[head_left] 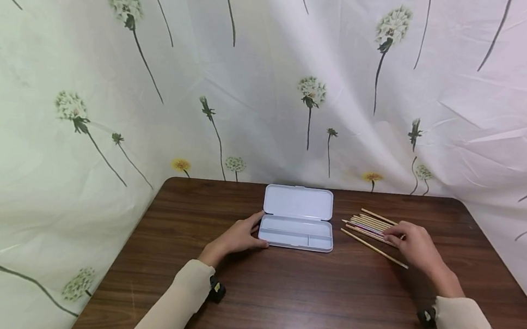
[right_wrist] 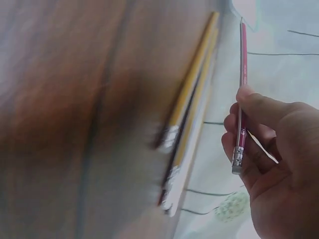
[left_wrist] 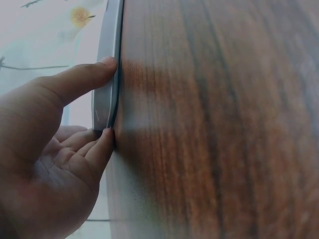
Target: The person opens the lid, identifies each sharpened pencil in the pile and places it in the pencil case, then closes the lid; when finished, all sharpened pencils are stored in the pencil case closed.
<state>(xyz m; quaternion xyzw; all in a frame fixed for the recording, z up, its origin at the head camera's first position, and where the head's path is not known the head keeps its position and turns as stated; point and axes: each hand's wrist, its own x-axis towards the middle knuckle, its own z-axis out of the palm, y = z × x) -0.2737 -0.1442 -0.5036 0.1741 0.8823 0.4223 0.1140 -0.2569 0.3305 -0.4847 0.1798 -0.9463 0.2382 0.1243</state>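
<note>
A white pencil case [head_left: 298, 202] lies open on the table, its lid tipped back and its tray [head_left: 284, 239] divided into compartments. My left hand [head_left: 237, 236] holds the case's left end, thumb on the front side and fingers around the end. In the left wrist view, the case's edge [left_wrist: 103, 102] sits between thumb and fingertips. Over the pencils on the right, my right hand [head_left: 415, 248] pinches a red pencil [right_wrist: 243, 59] with a metal-banded eraser end. Several more pencils [head_left: 369, 222] lie in a loose bunch under and beside that hand.
One yellow pencil [head_left: 374, 248] lies apart, in front of the bunch. The brown wooden table [head_left: 286, 304] ends at a flower-printed white cloth [head_left: 261, 104] behind it. Dark wrist cameras [head_left: 217, 289] are worn at the sleeves.
</note>
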